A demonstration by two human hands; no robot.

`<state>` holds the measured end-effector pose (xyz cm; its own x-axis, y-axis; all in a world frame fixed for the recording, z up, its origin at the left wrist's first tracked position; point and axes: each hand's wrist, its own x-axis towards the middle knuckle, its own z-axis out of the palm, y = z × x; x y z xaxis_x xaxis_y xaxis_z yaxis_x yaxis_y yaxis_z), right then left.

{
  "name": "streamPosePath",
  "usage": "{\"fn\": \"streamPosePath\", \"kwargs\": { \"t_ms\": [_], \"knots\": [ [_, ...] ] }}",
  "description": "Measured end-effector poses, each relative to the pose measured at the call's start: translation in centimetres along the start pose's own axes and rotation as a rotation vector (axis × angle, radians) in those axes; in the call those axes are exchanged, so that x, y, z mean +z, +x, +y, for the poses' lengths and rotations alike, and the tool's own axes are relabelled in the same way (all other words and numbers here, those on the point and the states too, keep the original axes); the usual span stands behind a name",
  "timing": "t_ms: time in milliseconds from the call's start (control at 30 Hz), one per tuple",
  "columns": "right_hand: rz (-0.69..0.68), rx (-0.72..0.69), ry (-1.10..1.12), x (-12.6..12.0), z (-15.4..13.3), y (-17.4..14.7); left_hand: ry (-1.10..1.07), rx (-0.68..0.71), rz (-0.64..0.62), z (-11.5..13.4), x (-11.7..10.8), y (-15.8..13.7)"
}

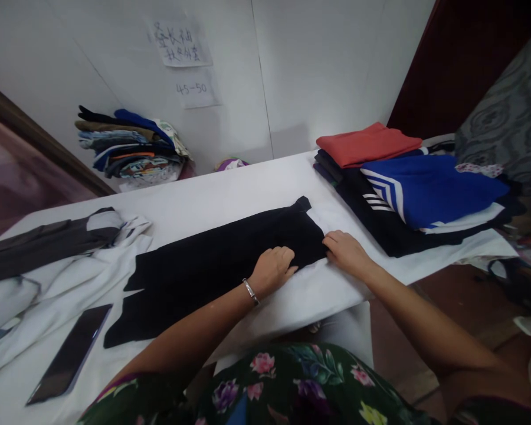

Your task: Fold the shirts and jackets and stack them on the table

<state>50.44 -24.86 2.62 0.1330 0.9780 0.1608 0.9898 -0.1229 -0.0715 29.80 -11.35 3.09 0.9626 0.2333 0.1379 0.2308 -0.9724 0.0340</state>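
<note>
A black garment (212, 251), which looks like a pair of trousers, lies flat and lengthwise on the white-covered table (265, 183). Two leg-like ends point to the left, and a small dark flap sticks up at its far right corner. My left hand (272, 270) rests on the near side of the cloth with its fingers curled closed on it. At the garment's right edge, my right hand (346, 252) pinches the fabric between thumb and fingers. The left forearm covers part of the near leg.
To the right are piled folded clothes, with a red garment (367, 144) and a blue one with white stripes (442, 186). Another stack of clothes (133, 144) stands at the back left. Grey and white garments (48, 242) and a dark phone (71, 354) lie on the left.
</note>
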Motion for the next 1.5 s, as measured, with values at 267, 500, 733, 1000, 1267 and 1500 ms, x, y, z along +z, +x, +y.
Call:
{"fn": "streamPosePath", "kwargs": {
  "t_ms": [267,500,733,1000,1267,1500],
  "knots": [
    [0.083,-0.068,0.095,1.3,1.0,-2.2,0.081,0.041,-0.046,0.5,1.3,-0.1],
    [0.123,-0.061,0.089,1.9,0.8,-2.5,0.065,0.004,-0.037,1.2,1.7,-0.5],
    [0.224,-0.168,0.138,0.9,-1.4,-3.3,-0.005,0.016,-0.015,1.0,1.2,-2.3],
    [0.208,-0.274,0.155,1.0,-6.9,1.3,-0.048,-0.067,0.091,0.6,3.5,-5.1],
    [0.113,-0.237,0.087,8.0,-5.0,1.6,-0.165,0.007,0.110,0.4,2.2,-8.3],
    [0.163,-0.234,0.150,6.1,-6.5,2.2,-0.171,-0.290,0.361,-3.8,-1.1,-13.6]
  ]
}}
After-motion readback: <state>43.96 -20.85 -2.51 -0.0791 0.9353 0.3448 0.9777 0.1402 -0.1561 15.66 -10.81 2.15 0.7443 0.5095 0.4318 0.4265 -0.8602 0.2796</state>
